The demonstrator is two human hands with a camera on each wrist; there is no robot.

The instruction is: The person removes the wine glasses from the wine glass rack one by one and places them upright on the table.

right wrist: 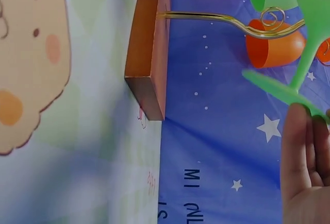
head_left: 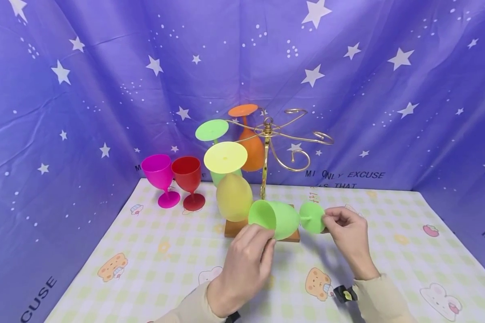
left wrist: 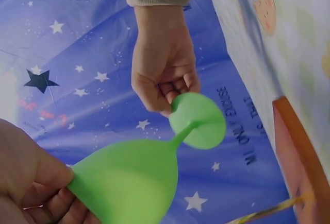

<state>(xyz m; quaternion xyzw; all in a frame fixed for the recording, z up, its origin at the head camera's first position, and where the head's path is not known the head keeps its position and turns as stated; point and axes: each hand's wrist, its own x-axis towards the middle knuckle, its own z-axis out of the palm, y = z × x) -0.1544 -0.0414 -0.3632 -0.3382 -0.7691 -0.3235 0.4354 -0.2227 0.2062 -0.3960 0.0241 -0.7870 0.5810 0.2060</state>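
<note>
A green plastic goblet [head_left: 284, 219] lies sideways in the air in front of the gold rack, its bowl to the left and its foot to the right. My left hand [head_left: 246, 264] pinches the bowl's rim between thumb and fingers. With thumb and fingertips, my right hand [head_left: 347, 235] pinches the edge of the round foot [left wrist: 198, 121]. The gold metal rack [head_left: 265, 166] rises from a wooden base [right wrist: 147, 44]. Upside down on its left arms hang a yellow goblet [head_left: 234, 197], another green goblet [head_left: 212, 130] and an orange goblet [head_left: 252, 150].
A magenta goblet [head_left: 157, 172] and a red goblet [head_left: 187, 175] stand upright at the back left of the table. The rack's curled right arms [head_left: 323, 138] carry no goblets. A checked cloth [head_left: 153, 278] covers the table, and a starry blue curtain [head_left: 105, 89] hangs behind it.
</note>
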